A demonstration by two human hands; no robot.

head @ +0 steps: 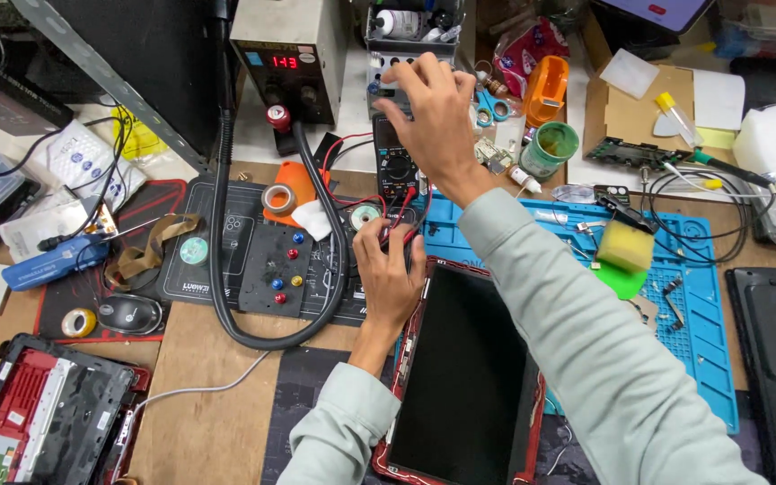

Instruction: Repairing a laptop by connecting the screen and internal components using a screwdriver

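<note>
Multimeter (397, 166), black and boxy: right hand (437, 121) above, left hand (388, 269) pinching leads.

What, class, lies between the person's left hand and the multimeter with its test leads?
Nothing visible. The left hand already pinches the red and black test leads just below the multimeter; the right hand reaches beyond it.

Right hand (437, 117) reaches up over multimeter (397, 166), fingertips at grey bench unit (388, 67) beyond. Left hand (388, 269) pinches red and black probe leads (403, 211) just below multimeter, above dark laptop screen panel (469, 377).
</note>
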